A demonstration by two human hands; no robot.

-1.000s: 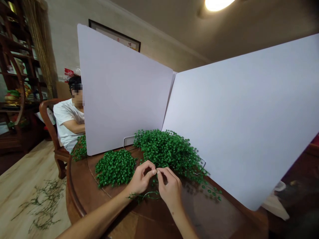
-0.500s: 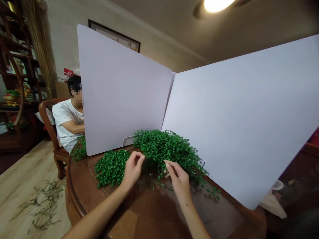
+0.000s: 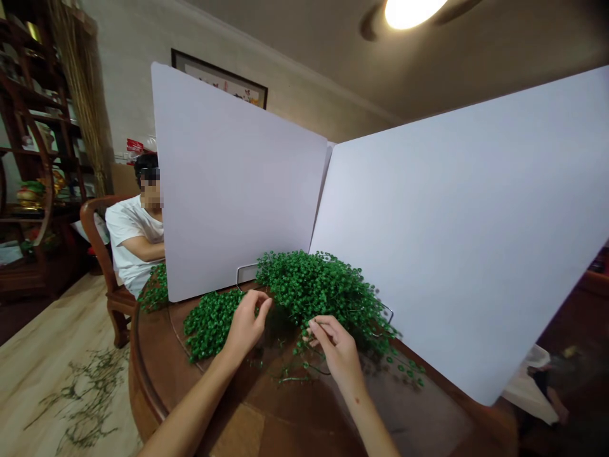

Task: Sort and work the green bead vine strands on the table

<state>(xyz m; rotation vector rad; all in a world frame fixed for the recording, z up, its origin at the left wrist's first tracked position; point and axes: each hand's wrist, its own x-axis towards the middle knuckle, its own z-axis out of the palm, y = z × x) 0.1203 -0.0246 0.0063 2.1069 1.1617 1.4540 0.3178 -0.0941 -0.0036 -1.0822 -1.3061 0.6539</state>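
Observation:
A large heap of small-leaved green sprigs (image 3: 318, 282) lies on the round wooden table (image 3: 157, 362). My right hand (image 3: 335, 346) is at the heap's front edge, thumb and forefinger pinched on a thin green sprig (image 3: 301, 346) that hangs below the fingertips. My left hand (image 3: 245, 324) is just left of it, between the heap and a smaller green pile (image 3: 212, 324). Its fingers are curled with thumb and forefinger tips close together; what they hold, if anything, is too small to make out. A loose stem (image 3: 295, 379) lies on the tabletop between my forearms.
Two tall white boards (image 3: 238, 190) stand behind the heap in wire bookend-like holders (image 3: 246, 273). Behind the left board a person in a white shirt (image 3: 133, 238) sits on a wooden chair (image 3: 92, 219). Bare stems (image 3: 88, 397) litter the floor at left.
My left hand has drawn back slightly to the left from the heap. The right hand has shifted a little down and left. A loose stem now shows on the table. The view has tilted slightly.

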